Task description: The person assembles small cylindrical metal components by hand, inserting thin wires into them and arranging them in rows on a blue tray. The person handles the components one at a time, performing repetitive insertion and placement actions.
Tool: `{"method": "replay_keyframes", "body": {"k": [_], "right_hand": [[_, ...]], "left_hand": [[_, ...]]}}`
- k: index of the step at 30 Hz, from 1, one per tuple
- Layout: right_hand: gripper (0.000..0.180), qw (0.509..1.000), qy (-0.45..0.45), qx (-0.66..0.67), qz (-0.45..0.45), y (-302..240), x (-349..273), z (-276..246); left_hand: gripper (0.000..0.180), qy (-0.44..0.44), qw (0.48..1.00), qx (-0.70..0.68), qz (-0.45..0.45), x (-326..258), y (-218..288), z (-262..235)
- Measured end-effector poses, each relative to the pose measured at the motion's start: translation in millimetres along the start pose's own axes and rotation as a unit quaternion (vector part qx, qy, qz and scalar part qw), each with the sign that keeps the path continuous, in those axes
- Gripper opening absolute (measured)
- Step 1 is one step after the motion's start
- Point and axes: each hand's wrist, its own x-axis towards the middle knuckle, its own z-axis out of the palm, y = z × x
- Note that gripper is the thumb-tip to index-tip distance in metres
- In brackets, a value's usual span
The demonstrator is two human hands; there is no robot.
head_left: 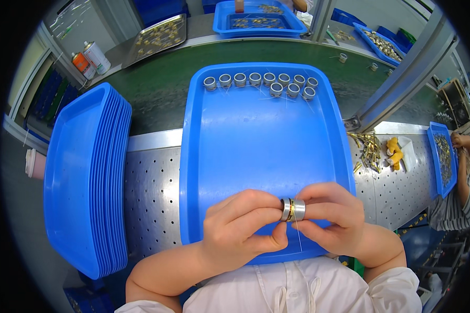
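Observation:
Between my two hands is a short silver metal cylinder (298, 209) with a gold-coloured band near its middle and a thin wire hanging down from it. My left hand (240, 224) pinches its dark-rimmed left end with thumb and fingers. From the other side, my right hand (334, 216) grips the plain silver end. Both hands are above the near part of a large blue tray (235, 151). Along that tray's far edge stand several similar metal rings (255, 79) in two rows, thin wires sticking out of them.
A tall stack of blue trays (83, 182) stands at my left. Brass-coloured pieces (369, 151) and yellow finger covers (394, 153) lie to the right. A green belt (151, 99) runs behind, near a metal post (402, 73). Another person's hand (463, 141) is at the far right.

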Motion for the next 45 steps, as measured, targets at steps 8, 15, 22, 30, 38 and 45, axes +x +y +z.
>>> {"method": "replay_keyframes", "body": {"k": [8, 15, 22, 30, 38, 45], "right_hand": [[0.028, 0.99, 0.011, -0.094, -0.106, 4.8, -0.3, 0.6], [0.029, 0.991, 0.003, -0.094, -0.093, 1.6, 1.5, 0.4], [0.029, 1.0, -0.019, 0.002, 0.017, 1.3, -1.9, -1.2], [0.026, 0.993, -0.006, -0.081, -0.081, 5.5, 0.2, -0.6], [0.029, 0.987, -0.02, -0.107, -0.121, 6.2, 0.2, -0.1], [0.03, 0.982, -0.034, -0.128, -0.137, 5.8, 0.3, -2.3]], "left_hand": [[0.021, -0.025, 0.957, -0.21, -0.199, 0.5, -0.5, -0.3], [0.018, -0.039, 0.985, -0.113, -0.128, -0.4, -5.5, -2.2], [0.019, -0.026, 0.998, -0.02, -0.05, -0.3, 2.0, -2.6], [0.021, -0.045, 0.977, -0.153, -0.144, 3.3, -3.8, -3.2], [0.016, -0.05, 0.983, -0.097, -0.148, 3.9, 0.4, -5.5], [0.016, -0.051, 0.993, -0.045, -0.101, 2.1, -2.6, -5.3]]}}
